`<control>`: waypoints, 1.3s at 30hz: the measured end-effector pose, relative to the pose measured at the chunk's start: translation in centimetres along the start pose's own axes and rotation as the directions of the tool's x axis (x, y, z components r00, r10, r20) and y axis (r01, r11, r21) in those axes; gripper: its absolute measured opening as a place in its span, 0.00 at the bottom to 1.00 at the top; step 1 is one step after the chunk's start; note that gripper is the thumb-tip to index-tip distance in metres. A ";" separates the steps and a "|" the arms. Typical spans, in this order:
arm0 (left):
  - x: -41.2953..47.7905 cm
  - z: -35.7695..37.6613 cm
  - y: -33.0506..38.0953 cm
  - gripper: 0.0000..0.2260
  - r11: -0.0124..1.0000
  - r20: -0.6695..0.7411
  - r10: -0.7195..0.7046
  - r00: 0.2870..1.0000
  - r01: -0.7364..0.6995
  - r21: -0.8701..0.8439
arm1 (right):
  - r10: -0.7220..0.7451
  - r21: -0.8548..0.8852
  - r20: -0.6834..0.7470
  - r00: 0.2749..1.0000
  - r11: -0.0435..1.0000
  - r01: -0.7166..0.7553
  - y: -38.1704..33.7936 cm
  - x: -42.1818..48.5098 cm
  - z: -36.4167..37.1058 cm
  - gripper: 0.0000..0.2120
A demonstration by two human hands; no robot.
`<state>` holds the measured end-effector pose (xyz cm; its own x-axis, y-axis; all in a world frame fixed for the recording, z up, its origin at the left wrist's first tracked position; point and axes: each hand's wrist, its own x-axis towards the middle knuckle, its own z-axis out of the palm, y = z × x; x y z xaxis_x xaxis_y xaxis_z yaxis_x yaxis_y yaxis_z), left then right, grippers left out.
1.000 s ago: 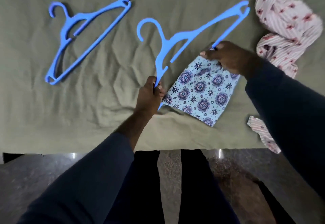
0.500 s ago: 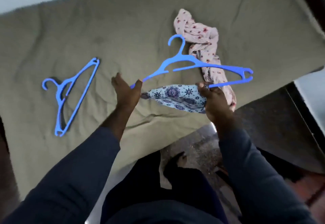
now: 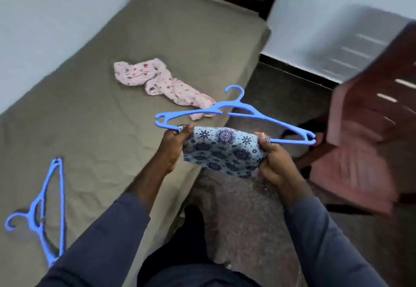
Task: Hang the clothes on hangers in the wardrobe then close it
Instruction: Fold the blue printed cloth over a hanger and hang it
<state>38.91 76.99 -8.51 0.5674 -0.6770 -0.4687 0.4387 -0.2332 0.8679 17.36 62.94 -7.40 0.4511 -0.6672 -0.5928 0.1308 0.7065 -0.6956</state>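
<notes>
A blue plastic hanger (image 3: 258, 115) is held in the air over the bed's edge, hook pointing away. A light blue cloth with dark flower patterns (image 3: 222, 149) hangs folded over its lower bar. My left hand (image 3: 174, 144) pinches the cloth's left end against the bar. My right hand (image 3: 273, 162) grips the cloth's right end at the bar. A crumpled pink flowered garment (image 3: 162, 83) lies on the bed beyond the hanger. A second blue hanger (image 3: 48, 210) lies flat on the bed at the lower left.
The bed with an olive sheet (image 3: 101, 117) fills the left half, against a pale wall. A reddish-brown wooden piece (image 3: 369, 133), blurred, stands at the right. Speckled dark floor (image 3: 247, 219) runs between bed and wood, where my legs stand.
The hanger with the cloth was lifted off the bed and is now held up level. My view has swung to the right, away from the bed toward the reddish wooden piece.
</notes>
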 end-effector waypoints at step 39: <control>-51.7 64.9 -27.4 0.11 0.789 0.808 -0.589 0.020 -0.202 0.580 | -0.035 0.012 -0.999 0.025 0.339 0.941 9.9 -61.9 -52.6 0.09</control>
<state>-47.64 73.06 2.63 -0.8097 -0.4405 -0.3876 -0.1728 -0.4524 0.8749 -55.73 98.81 1.07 -0.8751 -0.2774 -0.3965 0.4794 -0.3856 -0.7884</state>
